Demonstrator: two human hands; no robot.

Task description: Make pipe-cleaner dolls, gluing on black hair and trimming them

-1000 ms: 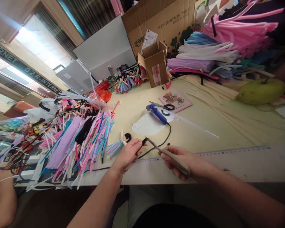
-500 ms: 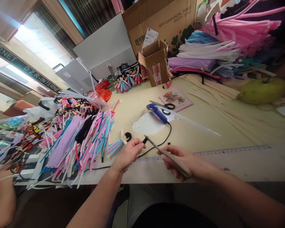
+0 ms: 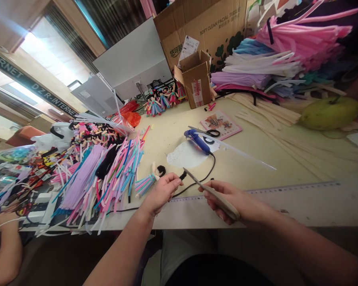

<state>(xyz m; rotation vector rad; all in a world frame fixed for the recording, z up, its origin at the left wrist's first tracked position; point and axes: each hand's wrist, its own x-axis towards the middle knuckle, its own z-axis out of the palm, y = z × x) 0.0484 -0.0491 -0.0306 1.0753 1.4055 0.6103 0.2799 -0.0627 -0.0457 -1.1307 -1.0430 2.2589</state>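
Observation:
My left hand is closed in a pinch on a short black pipe-cleaner piece that sticks out past my fingertips. My right hand is wrapped round the beige handles of scissors, whose blades point up-left and meet the black piece's tip. Just left of my left hand a small finished doll with black hair and a blue-pink skirt lies on the pale yellow table. A blue glue gun rests beyond my hands, its black cord running toward them.
A heap of coloured pipe cleaners covers the table's left. Stacked pipe-cleaner bundles, cardboard boxes, a row of dolls, black scissors, a green fruit and a long ruler lie around. Another person's hand shows at lower left.
The scissor blades have shifted slightly along the black piece, and my hands have barely moved. The other person's hand at lower left has dropped a little.

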